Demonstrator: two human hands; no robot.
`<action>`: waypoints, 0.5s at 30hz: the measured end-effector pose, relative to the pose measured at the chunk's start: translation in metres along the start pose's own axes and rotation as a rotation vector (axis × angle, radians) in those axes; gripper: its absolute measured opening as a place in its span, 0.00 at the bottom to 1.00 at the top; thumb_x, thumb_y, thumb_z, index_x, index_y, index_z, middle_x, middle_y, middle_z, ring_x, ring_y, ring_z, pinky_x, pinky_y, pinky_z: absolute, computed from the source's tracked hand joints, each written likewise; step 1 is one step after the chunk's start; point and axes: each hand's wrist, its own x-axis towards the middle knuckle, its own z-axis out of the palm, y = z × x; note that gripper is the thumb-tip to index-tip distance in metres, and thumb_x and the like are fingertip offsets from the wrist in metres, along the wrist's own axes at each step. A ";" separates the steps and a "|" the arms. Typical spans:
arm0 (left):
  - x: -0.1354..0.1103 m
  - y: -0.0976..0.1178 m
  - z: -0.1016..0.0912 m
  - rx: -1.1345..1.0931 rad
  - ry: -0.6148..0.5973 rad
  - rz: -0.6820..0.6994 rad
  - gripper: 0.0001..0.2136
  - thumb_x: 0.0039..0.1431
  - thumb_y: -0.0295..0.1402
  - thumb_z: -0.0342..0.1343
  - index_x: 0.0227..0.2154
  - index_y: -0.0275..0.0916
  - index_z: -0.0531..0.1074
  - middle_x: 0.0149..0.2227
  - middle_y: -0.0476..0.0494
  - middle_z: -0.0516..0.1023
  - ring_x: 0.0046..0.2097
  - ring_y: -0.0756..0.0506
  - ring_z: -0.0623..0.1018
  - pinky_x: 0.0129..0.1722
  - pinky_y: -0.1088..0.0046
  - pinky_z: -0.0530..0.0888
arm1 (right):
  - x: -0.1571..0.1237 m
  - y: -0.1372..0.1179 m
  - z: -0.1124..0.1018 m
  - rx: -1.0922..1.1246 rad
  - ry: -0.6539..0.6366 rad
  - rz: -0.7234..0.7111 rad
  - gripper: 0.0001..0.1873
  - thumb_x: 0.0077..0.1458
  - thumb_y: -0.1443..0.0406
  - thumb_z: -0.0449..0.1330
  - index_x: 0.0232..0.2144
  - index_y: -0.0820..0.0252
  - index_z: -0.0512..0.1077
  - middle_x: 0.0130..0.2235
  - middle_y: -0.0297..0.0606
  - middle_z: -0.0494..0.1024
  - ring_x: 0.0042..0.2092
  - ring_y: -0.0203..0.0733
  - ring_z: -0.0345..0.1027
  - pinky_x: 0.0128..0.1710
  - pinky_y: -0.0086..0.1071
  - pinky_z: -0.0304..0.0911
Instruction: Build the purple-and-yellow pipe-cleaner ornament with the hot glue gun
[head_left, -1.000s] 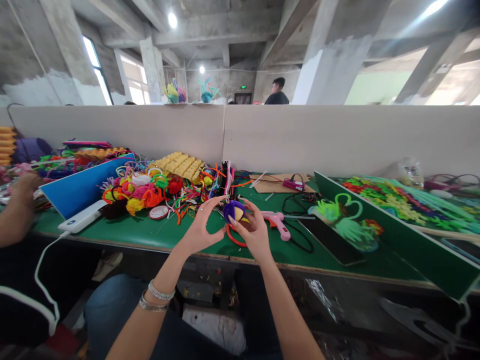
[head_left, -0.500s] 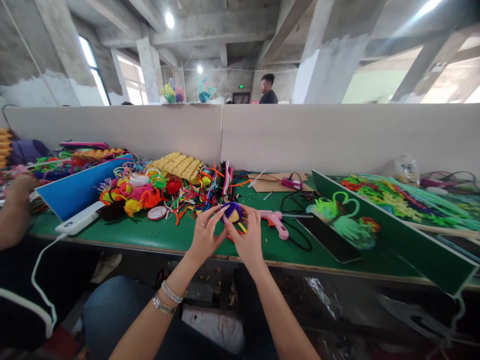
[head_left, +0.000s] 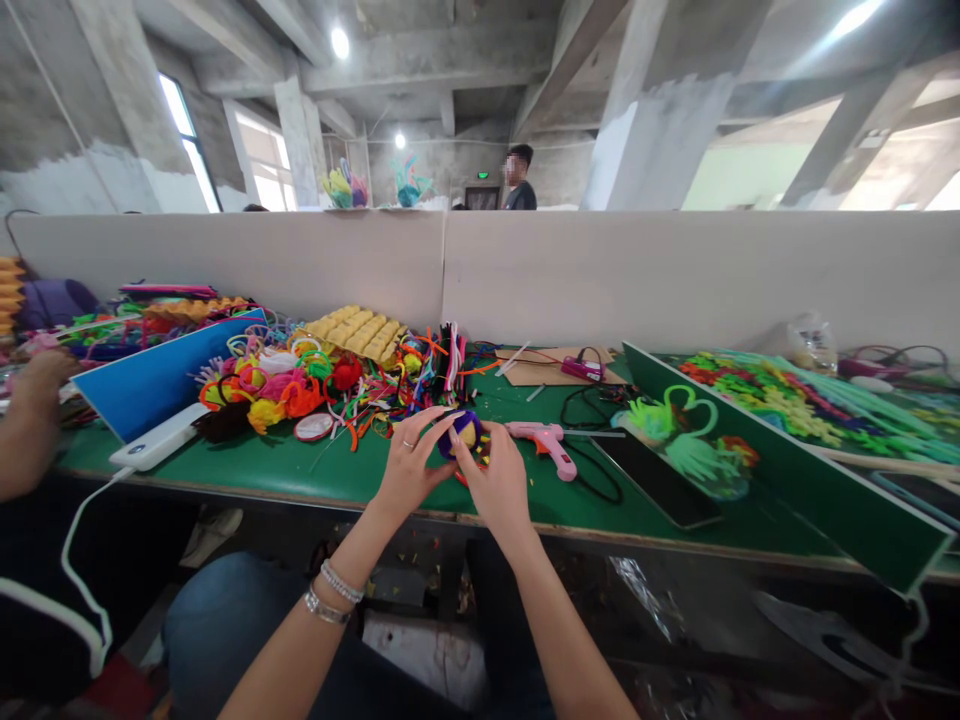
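Note:
Between both hands, above the near edge of the green table (head_left: 300,470), is a small round purple craft piece (head_left: 469,432) with a yellow face, fuzzy in look. My left hand (head_left: 409,465) is closed on its left side, fingers over the top. Thumb and fingers of my right hand (head_left: 501,485) pinch it from the right. The fingers hide part of the piece. Just right of my right hand lies a pink glue gun (head_left: 553,445) with a clear glue stick in its back. Something red and yellow lies partly hidden behind the hands.
Colourful pipe-cleaner pieces (head_left: 281,385) heap up at left beside a yellow egg-carton sheet (head_left: 356,332) and a white power strip (head_left: 161,437). A phone (head_left: 660,485) and green pipe-cleaner swans (head_left: 697,440) lie at right. Blue (head_left: 169,375) and green (head_left: 787,465) dividers flank the space. Another person's arm (head_left: 30,420) is far left.
The purple piece has shifted slightly left and turned a little in my fingers. My right fingers have changed position on it. The person in the background has moved left.

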 end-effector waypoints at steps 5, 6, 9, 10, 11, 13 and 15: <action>0.002 -0.003 0.000 -0.228 -0.059 -0.217 0.25 0.50 0.38 0.59 0.52 0.42 0.62 0.47 0.39 0.73 0.50 0.42 0.72 0.51 0.60 0.68 | 0.003 0.008 -0.002 -0.014 -0.128 0.009 0.19 0.57 0.52 0.47 0.36 0.61 0.67 0.37 0.43 0.74 0.40 0.46 0.66 0.41 0.40 0.61; 0.004 -0.004 0.000 -0.309 -0.064 -0.301 0.27 0.48 0.38 0.60 0.52 0.41 0.61 0.47 0.39 0.73 0.50 0.42 0.72 0.51 0.60 0.68 | 0.004 0.009 -0.004 0.001 -0.138 0.001 0.19 0.57 0.52 0.47 0.36 0.60 0.67 0.37 0.42 0.74 0.41 0.46 0.66 0.41 0.39 0.61; 0.007 -0.006 -0.001 -0.560 -0.106 -0.489 0.28 0.48 0.37 0.61 0.52 0.40 0.61 0.49 0.38 0.72 0.51 0.42 0.72 0.50 0.62 0.69 | 0.006 0.010 -0.010 0.054 -0.168 -0.025 0.17 0.58 0.53 0.48 0.34 0.59 0.68 0.36 0.40 0.74 0.40 0.44 0.66 0.40 0.36 0.62; 0.008 -0.007 -0.001 -0.617 -0.125 -0.513 0.26 0.49 0.37 0.60 0.51 0.39 0.62 0.50 0.38 0.71 0.51 0.42 0.72 0.51 0.62 0.69 | 0.006 0.009 -0.012 0.064 -0.169 -0.035 0.16 0.57 0.53 0.49 0.33 0.59 0.67 0.36 0.40 0.74 0.40 0.43 0.66 0.39 0.36 0.62; 0.008 -0.007 -0.001 -0.657 -0.144 -0.520 0.24 0.50 0.36 0.59 0.50 0.39 0.63 0.51 0.37 0.71 0.52 0.43 0.71 0.52 0.62 0.68 | 0.006 0.009 -0.013 0.066 -0.164 -0.046 0.15 0.57 0.54 0.50 0.33 0.58 0.67 0.36 0.40 0.74 0.40 0.43 0.66 0.39 0.35 0.62; 0.009 -0.007 -0.001 -0.701 -0.181 -0.506 0.24 0.51 0.35 0.58 0.51 0.39 0.62 0.53 0.37 0.69 0.54 0.42 0.70 0.54 0.61 0.66 | 0.005 0.006 -0.013 0.046 -0.134 -0.070 0.15 0.56 0.53 0.51 0.33 0.58 0.67 0.36 0.40 0.73 0.39 0.43 0.66 0.39 0.36 0.62; 0.009 -0.005 0.000 -0.716 -0.186 -0.484 0.25 0.51 0.35 0.57 0.53 0.40 0.60 0.55 0.37 0.67 0.56 0.42 0.68 0.55 0.60 0.64 | 0.004 0.002 -0.012 0.010 -0.110 -0.091 0.15 0.56 0.53 0.51 0.33 0.58 0.67 0.35 0.40 0.73 0.39 0.44 0.66 0.39 0.36 0.62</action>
